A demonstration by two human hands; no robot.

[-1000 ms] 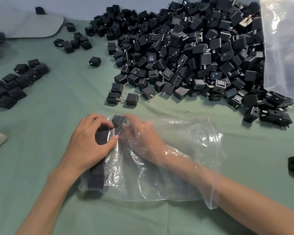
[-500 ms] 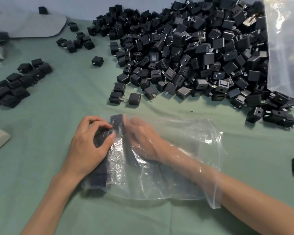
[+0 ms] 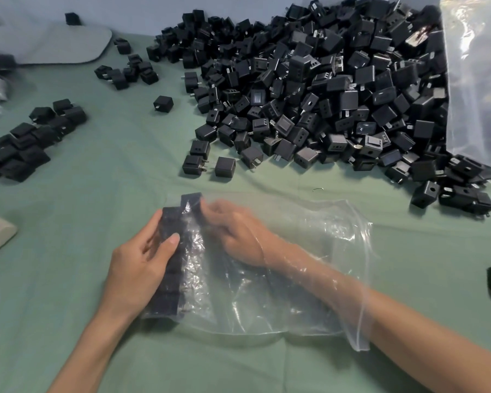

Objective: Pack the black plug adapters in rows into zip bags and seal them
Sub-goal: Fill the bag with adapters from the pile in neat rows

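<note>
Your left hand (image 3: 138, 268) sits outside the clear plastic zip bag (image 3: 295, 239). Its thumb lies over the top of the row of black cube-shaped plug adapters (image 3: 169, 300) and its fingers curl round the outer side, gripping the row through the film. That row lies against the bag's closed left edge, its long axis running away from you and leaning slightly right.

Your right hand (image 3: 238, 236) is inside the bag, forearm through the open mouth on the right. Its fingers bend toward the black far-end adapter (image 3: 192, 198), which sits a little off the line to the right. Through the crinkled plastic you cannot tell whether they pinch it or only touch it. The right hand is nearer, so nudging it left into line looks like its job, with the left bracing. The heap of loose black adapters (image 3: 323, 95) lies well apart, beyond the bag.
</note>
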